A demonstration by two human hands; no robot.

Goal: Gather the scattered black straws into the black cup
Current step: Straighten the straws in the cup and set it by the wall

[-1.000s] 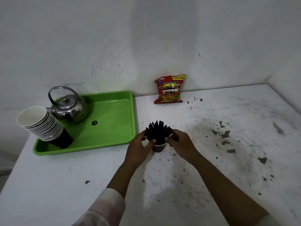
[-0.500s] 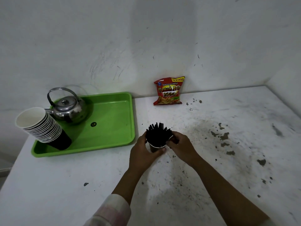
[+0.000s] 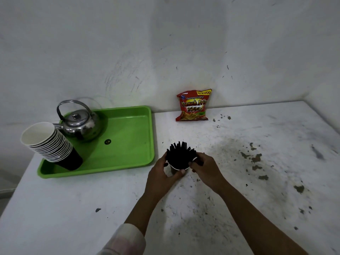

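Note:
A bundle of black straws [image 3: 181, 154] stands upright in the black cup [image 3: 177, 169] with a white rim, in the middle of the white table. My left hand [image 3: 161, 174] wraps the cup's left side, thumb across its front. On the right, my right hand [image 3: 207, 169] touches the rim and the straws with its fingertips. Most of the cup is hidden by the hands. No loose straws show on the table.
A green tray [image 3: 128, 159] at the left holds a steel kettle [image 3: 79, 124] and a tilted stack of paper cups [image 3: 49, 144]. A red snack bag [image 3: 194, 105] leans on the wall. The table's surface [image 3: 257, 162] is stained at the right.
Both hands stay around the cup. My left thumb has slid lower across the cup's front. The view has shifted slightly.

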